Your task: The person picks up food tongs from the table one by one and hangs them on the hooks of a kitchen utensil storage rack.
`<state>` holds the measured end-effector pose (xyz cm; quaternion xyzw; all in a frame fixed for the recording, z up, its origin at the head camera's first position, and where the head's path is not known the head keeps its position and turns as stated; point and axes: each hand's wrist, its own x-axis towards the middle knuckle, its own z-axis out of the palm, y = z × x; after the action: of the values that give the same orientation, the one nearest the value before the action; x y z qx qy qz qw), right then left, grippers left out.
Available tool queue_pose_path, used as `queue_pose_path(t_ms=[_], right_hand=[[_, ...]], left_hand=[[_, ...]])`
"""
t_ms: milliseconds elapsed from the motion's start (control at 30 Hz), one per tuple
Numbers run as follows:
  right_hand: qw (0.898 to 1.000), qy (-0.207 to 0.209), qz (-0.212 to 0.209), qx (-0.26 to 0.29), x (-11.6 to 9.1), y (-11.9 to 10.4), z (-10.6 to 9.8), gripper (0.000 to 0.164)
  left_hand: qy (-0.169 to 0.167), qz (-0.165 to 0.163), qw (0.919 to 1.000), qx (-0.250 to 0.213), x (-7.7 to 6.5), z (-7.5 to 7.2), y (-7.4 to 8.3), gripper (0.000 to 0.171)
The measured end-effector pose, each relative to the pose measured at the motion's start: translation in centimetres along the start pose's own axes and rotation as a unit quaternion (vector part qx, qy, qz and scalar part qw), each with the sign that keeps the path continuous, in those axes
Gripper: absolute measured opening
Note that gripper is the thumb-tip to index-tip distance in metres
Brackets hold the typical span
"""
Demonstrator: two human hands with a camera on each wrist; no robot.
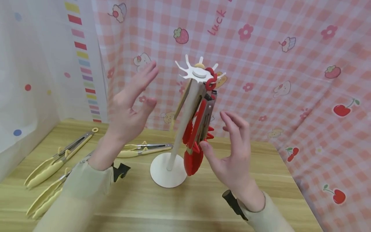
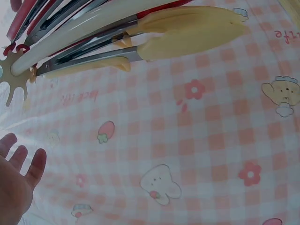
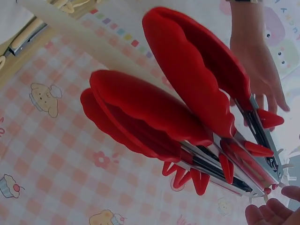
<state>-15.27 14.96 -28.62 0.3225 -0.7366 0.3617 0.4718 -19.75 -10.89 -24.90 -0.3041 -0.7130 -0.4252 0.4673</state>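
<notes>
A white stand [image 1: 199, 73] with hooked arms round its top holds hanging tongs. On its right side hang red-tipped tongs [image 1: 193, 161]; two pairs show in the right wrist view, scalloped red heads [image 3: 187, 70] outermost. Yellow tongs [image 2: 192, 33] hang there too, mostly hidden behind the pole in the head view. My left hand [image 1: 130, 103] is raised left of the stand, fingers spread and holding nothing. To the right, my right hand [image 1: 232, 151] has its fingers loosely bent, the thumb tip overlapping the edge of the red tongs in the head view.
Two yellow tongs [image 1: 47, 172] lie at the table's left, the nearer partly behind my left sleeve. Another yellow pair [image 1: 145, 150] lies behind the stand's round white base [image 1: 165, 178]. A checked cloth [image 1: 261, 80] hangs behind and to the right of the wooden table [image 1: 179, 212].
</notes>
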Motion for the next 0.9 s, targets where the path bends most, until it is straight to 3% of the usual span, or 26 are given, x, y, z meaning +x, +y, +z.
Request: queue_pose_path(t_ms=[333,667,900], right_hand=[[1.000,0.008,0.008,0.007,2.3,0.7,-0.4,0.072],[1.000,-0.007,0.019,0.020,4.8,1.3,-0.7,0.078],[0.999,-0.027,0.029,0.031,6.2,1.6,-0.6,0.082]], left_hand=[[0.003,0.010,0.9999,0.000,-2.5,-0.7,-0.9,0.071],[-0.052,-0.056,0.9959,0.048,-5.3,-2.0,-1.8,0.080],[-0.082,-0.077,0.9917,0.061,-7.1,-2.5,-2.6,0.073]])
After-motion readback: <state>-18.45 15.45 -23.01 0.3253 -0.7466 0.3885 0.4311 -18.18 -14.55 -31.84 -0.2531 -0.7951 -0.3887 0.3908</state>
